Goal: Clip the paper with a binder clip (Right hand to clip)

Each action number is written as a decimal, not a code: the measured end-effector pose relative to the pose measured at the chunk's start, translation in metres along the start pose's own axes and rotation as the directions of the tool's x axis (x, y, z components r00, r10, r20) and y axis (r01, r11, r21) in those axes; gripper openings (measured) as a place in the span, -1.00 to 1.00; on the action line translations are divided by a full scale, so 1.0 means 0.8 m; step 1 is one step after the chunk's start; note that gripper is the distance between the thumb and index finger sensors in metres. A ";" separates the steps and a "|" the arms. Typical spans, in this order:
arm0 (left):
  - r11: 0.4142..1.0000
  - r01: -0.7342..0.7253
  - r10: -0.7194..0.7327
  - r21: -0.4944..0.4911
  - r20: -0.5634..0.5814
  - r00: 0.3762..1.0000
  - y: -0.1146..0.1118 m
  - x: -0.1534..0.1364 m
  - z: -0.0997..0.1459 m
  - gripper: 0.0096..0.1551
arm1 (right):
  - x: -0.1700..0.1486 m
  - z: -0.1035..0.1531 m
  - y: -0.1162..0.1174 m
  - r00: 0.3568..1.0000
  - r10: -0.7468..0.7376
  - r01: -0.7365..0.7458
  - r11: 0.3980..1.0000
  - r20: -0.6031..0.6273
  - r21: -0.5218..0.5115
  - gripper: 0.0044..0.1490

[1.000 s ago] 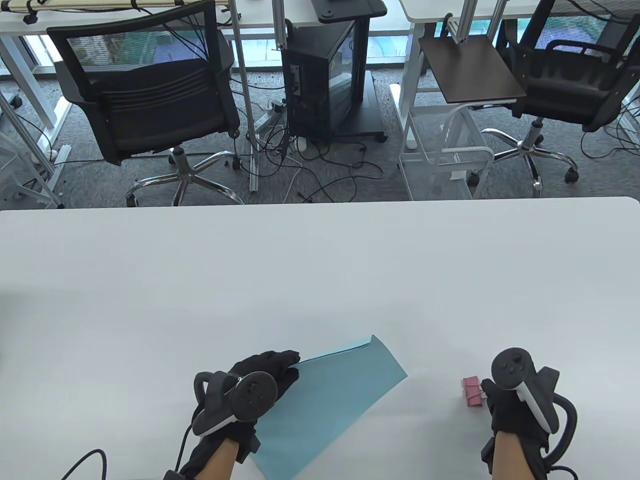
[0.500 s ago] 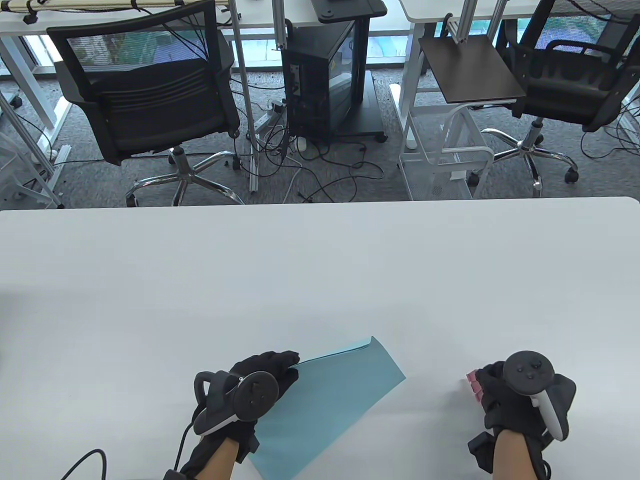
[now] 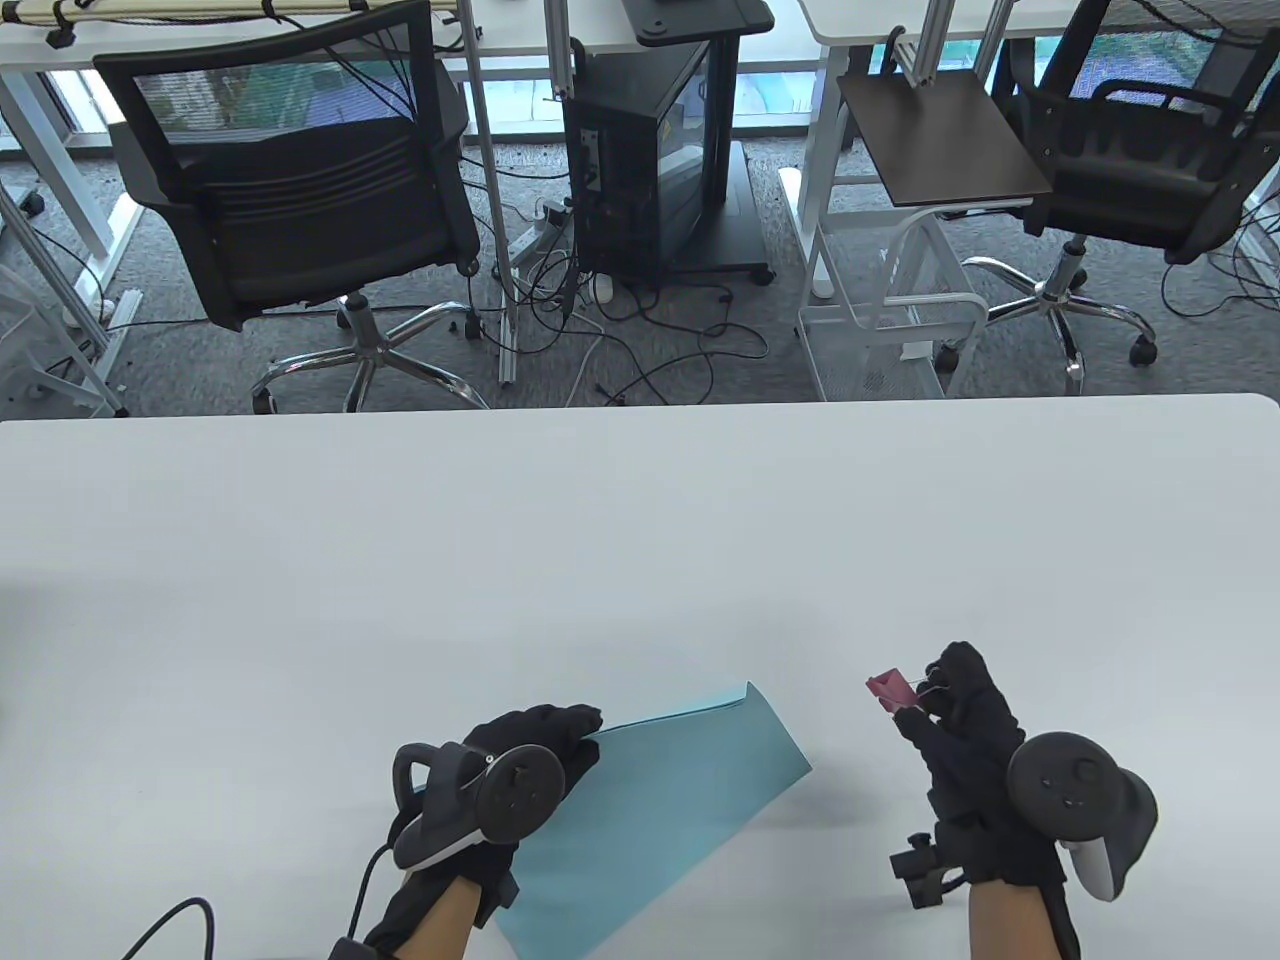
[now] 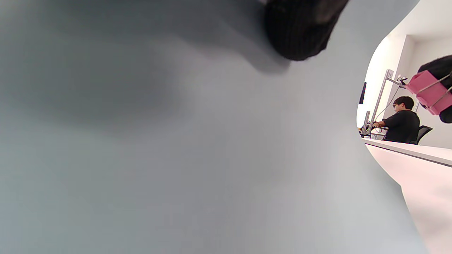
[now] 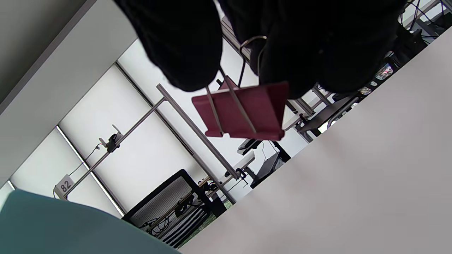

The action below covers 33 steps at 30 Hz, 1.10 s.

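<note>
A blue sheet of paper (image 3: 660,800) lies on the white table (image 3: 600,540) near its front edge, its far corner raised off the surface. My left hand (image 3: 530,745) rests on the paper's left edge and presses it down. My right hand (image 3: 935,705) is lifted off the table to the right of the paper and pinches the wire handles of a pink binder clip (image 3: 888,688). The clip also shows in the right wrist view (image 5: 243,111) under my fingertips, and at the right edge of the left wrist view (image 4: 429,91). The paper's corner shows in the right wrist view (image 5: 70,229).
Beyond the table's far edge stand two office chairs (image 3: 300,210), a black computer tower (image 3: 650,150) and a white wire cart (image 3: 900,300) on a cable-strewn floor. A cable (image 3: 170,920) runs off my left wrist at the front edge.
My right hand closed over the pink clip on the table, picked it up and moved it up and to the left, toward the paper. My left hand stayed on the paper.
</note>
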<state>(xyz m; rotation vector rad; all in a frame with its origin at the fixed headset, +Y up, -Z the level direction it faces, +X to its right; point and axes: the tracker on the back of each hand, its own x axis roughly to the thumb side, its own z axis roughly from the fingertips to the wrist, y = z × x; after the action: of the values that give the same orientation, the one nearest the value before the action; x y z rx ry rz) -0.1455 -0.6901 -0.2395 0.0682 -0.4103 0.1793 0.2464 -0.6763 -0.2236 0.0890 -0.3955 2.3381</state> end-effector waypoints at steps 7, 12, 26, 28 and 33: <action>1.000 0.004 -0.004 -0.004 0.003 1.000 -0.002 0.001 0.000 -0.58 | 0.046 0.008 0.017 0.982 0.114 -0.104 0.992 0.153 -0.072 -0.11; 1.000 0.006 -0.006 -0.004 0.007 1.000 -0.003 0.003 0.000 -0.58 | 0.073 0.016 0.029 0.923 0.304 -0.279 0.951 0.237 -0.134 -0.20; 0.997 0.074 -0.073 -0.014 0.054 0.996 -0.003 0.018 0.000 -0.58 | 0.102 0.025 0.040 0.888 0.264 -0.234 0.964 0.376 -0.124 -0.23; 0.996 0.086 -0.085 -0.013 0.063 0.994 -0.003 0.020 0.001 -0.58 | 0.106 0.025 0.041 0.883 0.267 -0.241 0.964 0.386 -0.116 -0.23; 0.995 0.100 -0.099 -0.005 0.082 0.992 -0.001 0.026 0.002 -0.58 | 0.110 0.024 0.049 0.874 0.268 -0.262 0.962 0.405 -0.072 -0.16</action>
<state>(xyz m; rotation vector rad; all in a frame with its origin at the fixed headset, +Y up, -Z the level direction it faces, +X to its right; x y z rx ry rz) -0.1274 -0.6875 -0.2296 0.0872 -0.4884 0.0763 0.1551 -0.6494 -0.1996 0.5627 -0.6691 2.5832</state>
